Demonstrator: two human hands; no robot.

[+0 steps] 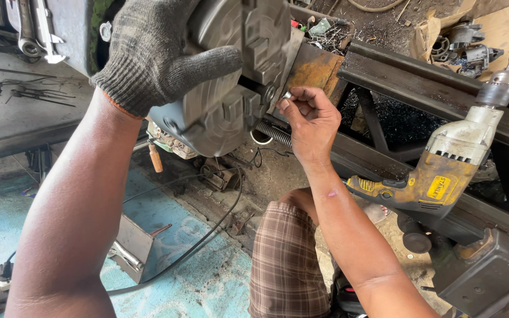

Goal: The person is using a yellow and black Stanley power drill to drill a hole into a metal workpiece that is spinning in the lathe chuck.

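My left hand (160,56), in a grey knitted glove, grips the rim of a large round grey lathe chuck (231,88) with stepped jaws, thumb laid across its face. My bare right hand (310,121) pinches a small shiny metal piece (287,95) between thumb and fingertips, held against the chuck's right edge near a jaw. The chuck stands on its edge, tilted, in front of a rusty steel plate (316,68).
A yellow and grey electric drill (449,165) rests on the dark steel lathe bed (443,88) at right. A black cable (207,235) runs over the blue-painted floor. Tools lie on a bench at left (7,88). My knee in checked shorts (287,259) is below.
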